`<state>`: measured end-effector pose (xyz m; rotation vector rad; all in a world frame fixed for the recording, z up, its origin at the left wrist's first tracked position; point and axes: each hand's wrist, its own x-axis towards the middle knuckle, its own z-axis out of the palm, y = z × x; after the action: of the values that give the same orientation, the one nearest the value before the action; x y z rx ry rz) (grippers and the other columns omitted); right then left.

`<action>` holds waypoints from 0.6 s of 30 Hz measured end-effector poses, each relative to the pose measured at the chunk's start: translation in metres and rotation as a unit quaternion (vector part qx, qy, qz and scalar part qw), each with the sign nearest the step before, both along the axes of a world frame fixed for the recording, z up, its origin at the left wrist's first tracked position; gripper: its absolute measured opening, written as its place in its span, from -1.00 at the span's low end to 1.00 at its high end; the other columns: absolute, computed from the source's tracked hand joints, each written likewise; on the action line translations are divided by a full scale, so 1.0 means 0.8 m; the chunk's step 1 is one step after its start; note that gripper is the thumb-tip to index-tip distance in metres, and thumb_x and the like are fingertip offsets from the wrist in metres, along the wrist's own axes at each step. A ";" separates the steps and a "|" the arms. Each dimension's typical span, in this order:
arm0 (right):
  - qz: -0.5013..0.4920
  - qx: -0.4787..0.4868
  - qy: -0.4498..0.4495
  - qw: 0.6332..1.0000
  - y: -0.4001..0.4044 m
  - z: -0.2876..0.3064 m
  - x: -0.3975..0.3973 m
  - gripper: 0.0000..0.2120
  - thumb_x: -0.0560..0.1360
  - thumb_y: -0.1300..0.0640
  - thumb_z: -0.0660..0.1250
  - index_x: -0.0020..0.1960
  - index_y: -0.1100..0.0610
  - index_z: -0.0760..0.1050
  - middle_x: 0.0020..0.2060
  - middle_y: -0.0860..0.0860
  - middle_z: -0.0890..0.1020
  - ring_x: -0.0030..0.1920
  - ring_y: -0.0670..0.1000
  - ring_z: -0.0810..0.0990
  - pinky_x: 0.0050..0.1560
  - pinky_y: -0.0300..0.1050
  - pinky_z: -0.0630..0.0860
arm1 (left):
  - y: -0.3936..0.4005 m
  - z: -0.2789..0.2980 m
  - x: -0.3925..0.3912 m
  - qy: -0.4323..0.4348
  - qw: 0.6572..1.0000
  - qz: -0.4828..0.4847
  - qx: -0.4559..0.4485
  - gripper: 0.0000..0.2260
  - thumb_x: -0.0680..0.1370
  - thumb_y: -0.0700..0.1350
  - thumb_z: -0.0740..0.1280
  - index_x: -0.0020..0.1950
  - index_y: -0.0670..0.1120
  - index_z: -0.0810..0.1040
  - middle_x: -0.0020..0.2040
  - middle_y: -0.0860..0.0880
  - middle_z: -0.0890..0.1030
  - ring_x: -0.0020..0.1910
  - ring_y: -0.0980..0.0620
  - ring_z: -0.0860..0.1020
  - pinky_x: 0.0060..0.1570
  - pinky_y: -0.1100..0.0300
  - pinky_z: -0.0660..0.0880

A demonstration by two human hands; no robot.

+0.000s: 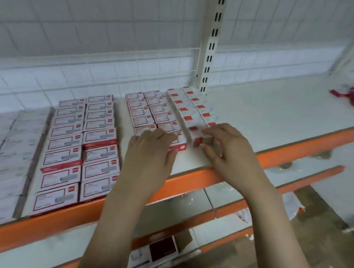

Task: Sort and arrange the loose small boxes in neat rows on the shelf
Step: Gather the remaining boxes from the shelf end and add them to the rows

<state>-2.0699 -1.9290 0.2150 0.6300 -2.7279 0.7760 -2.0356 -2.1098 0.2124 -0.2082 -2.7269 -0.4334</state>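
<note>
R hand [226, 149] gripping small box [200, 141]

Shelf [255, 126] carries boxes in rows running near to far. Far left: a block of boxes [2, 164]. Right of it, a double row of larger boxes [78, 146]. Right again, past a gap, a double row of smaller boxes [146, 111], then a double row of small boxes [191, 107] just beside it. Left hand [150, 153] rests on the near end of the smaller boxes; right hand [227, 149] holds one small box [202, 140] at the near end of the rightmost rows. Upright post [211, 42] stands behind these rows. Loose wrappers [352, 99] lie far right. Lower shelf [209, 196] sits below.
</note>
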 end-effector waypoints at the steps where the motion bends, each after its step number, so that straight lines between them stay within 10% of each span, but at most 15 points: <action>1: -0.012 0.001 -0.001 1.000 0.028 -0.002 0.000 -0.70 0.51 0.11 0.30 0.22 0.11 0.50 0.09 0.02 0.52 0.13 0.05 0.48 0.09 -0.28 0.32 | 0.027 -0.003 -0.005 -0.009 1.000 -0.014 0.002 -0.76 0.54 -0.06 0.28 0.20 -0.03 0.54 0.14 -0.03 0.57 0.14 -0.10 0.49 0.11 -0.02 0.36; 18: -0.133 0.011 0.011 0.991 0.398 -0.010 -0.032 -0.66 0.46 0.15 0.36 0.22 0.13 0.50 0.09 0.06 0.55 0.12 0.13 0.50 0.13 -0.07 0.40 | 0.375 -0.001 -0.093 -0.067 0.990 -0.122 -0.029 -0.66 0.54 0.05 0.14 0.23 -0.03 0.50 0.05 -0.02 0.56 0.05 -0.10 0.52 0.03 0.02 0.39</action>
<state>-2.0955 -1.6109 0.2068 0.2659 -2.7267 0.6708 -2.1103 -1.8100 0.2115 -0.5510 -2.8582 -0.4481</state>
